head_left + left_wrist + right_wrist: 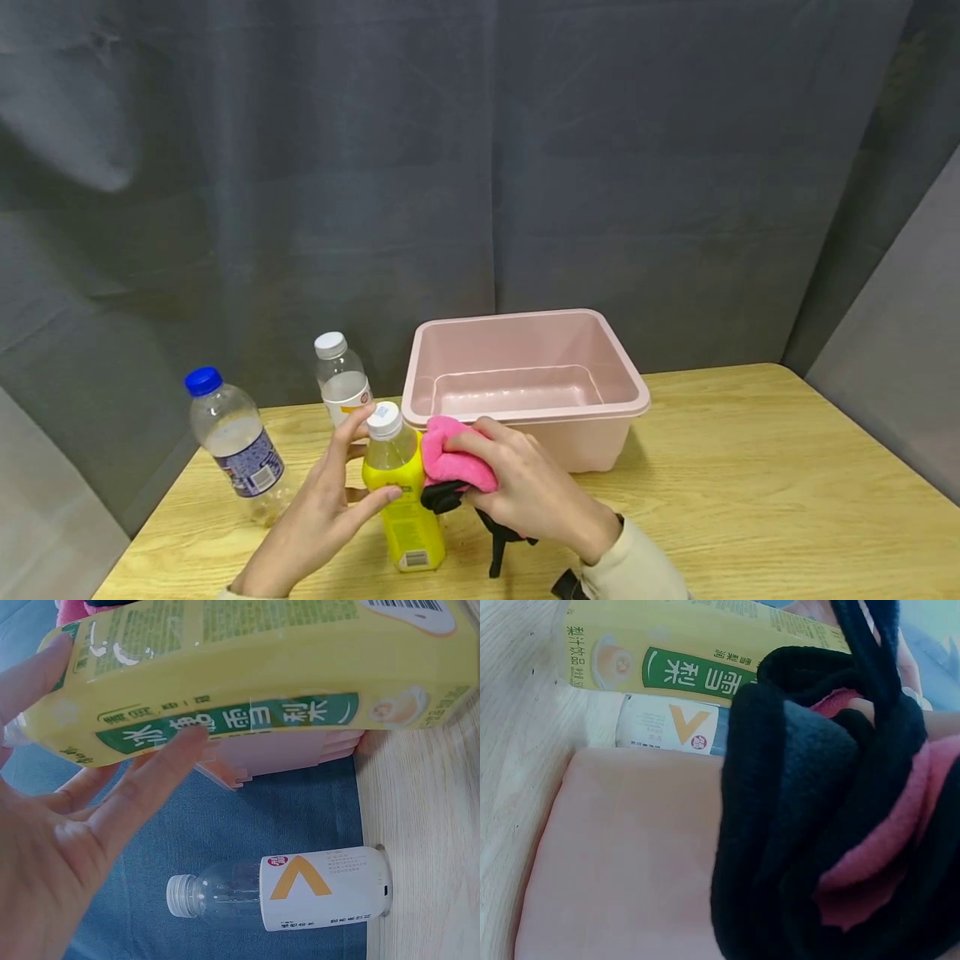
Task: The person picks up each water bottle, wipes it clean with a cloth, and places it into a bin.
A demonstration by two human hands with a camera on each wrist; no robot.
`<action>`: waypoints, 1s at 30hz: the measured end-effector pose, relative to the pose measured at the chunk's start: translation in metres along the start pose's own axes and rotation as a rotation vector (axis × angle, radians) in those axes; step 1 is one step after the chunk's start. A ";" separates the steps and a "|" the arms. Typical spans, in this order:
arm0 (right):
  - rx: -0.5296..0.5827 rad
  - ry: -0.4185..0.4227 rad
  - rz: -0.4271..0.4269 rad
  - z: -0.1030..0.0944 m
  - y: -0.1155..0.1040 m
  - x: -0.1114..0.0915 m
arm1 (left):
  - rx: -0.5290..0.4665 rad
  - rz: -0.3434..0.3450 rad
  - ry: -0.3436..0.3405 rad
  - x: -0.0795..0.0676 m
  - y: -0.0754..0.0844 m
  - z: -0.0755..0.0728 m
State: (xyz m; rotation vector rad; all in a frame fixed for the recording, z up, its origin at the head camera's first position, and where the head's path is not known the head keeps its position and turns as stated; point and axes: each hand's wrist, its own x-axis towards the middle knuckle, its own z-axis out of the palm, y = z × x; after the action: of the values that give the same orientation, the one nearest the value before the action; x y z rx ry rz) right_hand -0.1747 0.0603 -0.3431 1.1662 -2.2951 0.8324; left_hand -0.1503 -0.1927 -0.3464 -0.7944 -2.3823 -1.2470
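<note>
A yellow-labelled drink bottle with a white cap stands upright, leaning slightly, near the front of the table. My left hand grips its upper part, thumb on one side and fingers on the other; the left wrist view shows the fingertips against the green label print. A bunched pink cloth with black edging is held in my right hand, pressed up to the bottle's right side at the shoulder. Black folds of the cloth cover much of the right wrist view, and a black strap dangles below.
Behind the hands sits a pink plastic bin. A clear bottle with a white label stands left of it. Farther left is a blue-capped bottle. A dark curtain hangs behind the wooden table.
</note>
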 end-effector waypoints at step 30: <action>-0.035 -0.063 -0.031 -0.027 0.037 -0.045 | 0.049 0.052 0.000 0.000 -0.002 0.001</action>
State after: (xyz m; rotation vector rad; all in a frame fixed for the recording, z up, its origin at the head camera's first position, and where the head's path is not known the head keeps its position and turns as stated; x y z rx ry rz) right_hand -0.1776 0.1217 -0.3626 1.2254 -2.3260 0.7515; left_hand -0.1517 -0.1929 -0.3483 -0.8352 -2.3669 -1.1647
